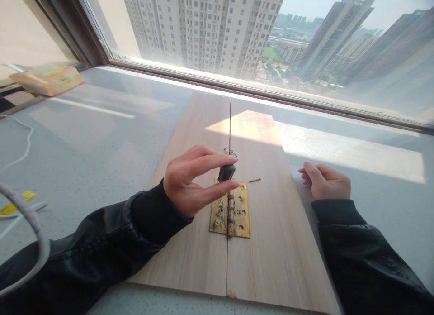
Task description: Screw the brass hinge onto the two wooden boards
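Between thumb and fingertips, my left hand [190,181] pinches a short black handle-like piece [226,172] above the top of a brass hinge [239,211]. The worn, stained hinge lies open flat across the seam of two pale wooden boards [267,242]. A cross-head screw [217,222] sits in its left leaf; several holes in the right leaf show bare. One loose screw [255,180] lies on the right board, and a few more screws [232,152] lie behind my left fingers, partly hidden. Off the boards' right edge, my right hand [327,181] is curled closed, with nothing showing in it.
The boards lie on a pale speckled counter [135,97] beneath a large window [237,34] with a dark frame. An orange-and-white soft packet [49,79] is at the far left. A thick white cable [32,224] and thinner white cords [25,147] cross the left side.
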A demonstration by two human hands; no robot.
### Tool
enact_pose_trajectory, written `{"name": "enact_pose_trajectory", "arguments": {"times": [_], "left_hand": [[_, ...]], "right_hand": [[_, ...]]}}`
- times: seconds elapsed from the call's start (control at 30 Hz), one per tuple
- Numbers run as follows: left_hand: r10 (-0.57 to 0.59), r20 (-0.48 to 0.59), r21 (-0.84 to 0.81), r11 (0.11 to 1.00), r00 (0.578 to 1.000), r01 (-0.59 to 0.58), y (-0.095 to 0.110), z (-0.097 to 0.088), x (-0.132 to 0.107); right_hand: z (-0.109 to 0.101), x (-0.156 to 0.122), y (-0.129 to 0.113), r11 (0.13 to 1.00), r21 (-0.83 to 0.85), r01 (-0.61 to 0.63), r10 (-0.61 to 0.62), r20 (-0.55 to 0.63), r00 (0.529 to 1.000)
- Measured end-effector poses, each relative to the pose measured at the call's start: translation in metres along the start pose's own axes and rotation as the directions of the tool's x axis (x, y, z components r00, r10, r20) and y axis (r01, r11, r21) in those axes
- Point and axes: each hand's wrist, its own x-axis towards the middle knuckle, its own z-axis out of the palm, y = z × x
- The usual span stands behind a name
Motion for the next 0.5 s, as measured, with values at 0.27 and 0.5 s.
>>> {"name": "enact_pose_trajectory", "arguments": {"times": [0.27,0.5], "left_hand": [[-0.028,0.079,0.012,1.0,0.996,0.028,0.0039,-0.0029,0.0031],[-0.022,0.166,-0.059,0.998,0.986,0.032,0.0001,-0.0091,0.0061]], "right_hand": [[-0.0005,0.0005,0.0005,1.0,-0.014,0.005,-0.005,0.003,1.0],[-0.0004,0.0004,0.0006,1.0,-0.011,-0.007,0.007,0.0,1.0]]}}
